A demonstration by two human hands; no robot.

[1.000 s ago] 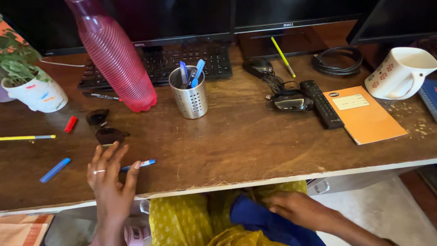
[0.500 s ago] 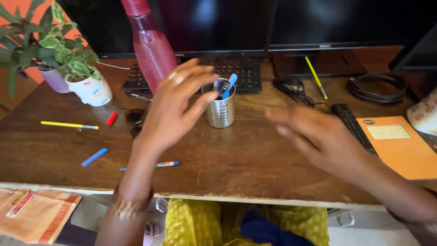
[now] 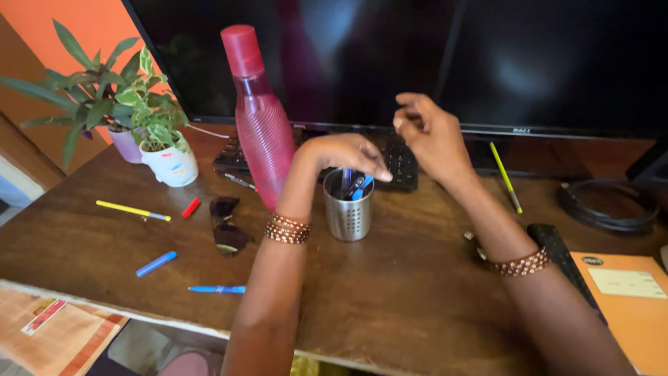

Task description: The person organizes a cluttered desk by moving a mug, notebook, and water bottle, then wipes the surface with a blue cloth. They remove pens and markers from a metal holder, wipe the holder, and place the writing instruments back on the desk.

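My left hand (image 3: 346, 154) hangs bent at the wrist right over a perforated steel pen holder (image 3: 348, 210), its fingertips down among the blue pens (image 3: 357, 186) standing in it. Whether it grips a pen is hidden by the fingers. My right hand (image 3: 430, 136) is raised above the black keyboard (image 3: 402, 167), just right of the holder, fingers loosely curled with nothing in them. A tall pink ribbed bottle (image 3: 262, 132) stands upright immediately left of the holder.
On the wooden desk (image 3: 410, 292) lie sunglasses (image 3: 226, 224), a blue pen (image 3: 217, 289), a blue marker (image 3: 156, 264), a yellow pen (image 3: 132, 210) and a red cap (image 3: 191, 207). Potted plants (image 3: 169, 161) stand far left. Right: yellow pencil (image 3: 506, 177), cable coil (image 3: 605, 205), remote (image 3: 567, 261), orange notebook (image 3: 626, 299).
My left hand has risen from the blue pen near the desk's front edge to the pen holder. My right hand came up from my lap to above the keyboard. The view has tilted up.
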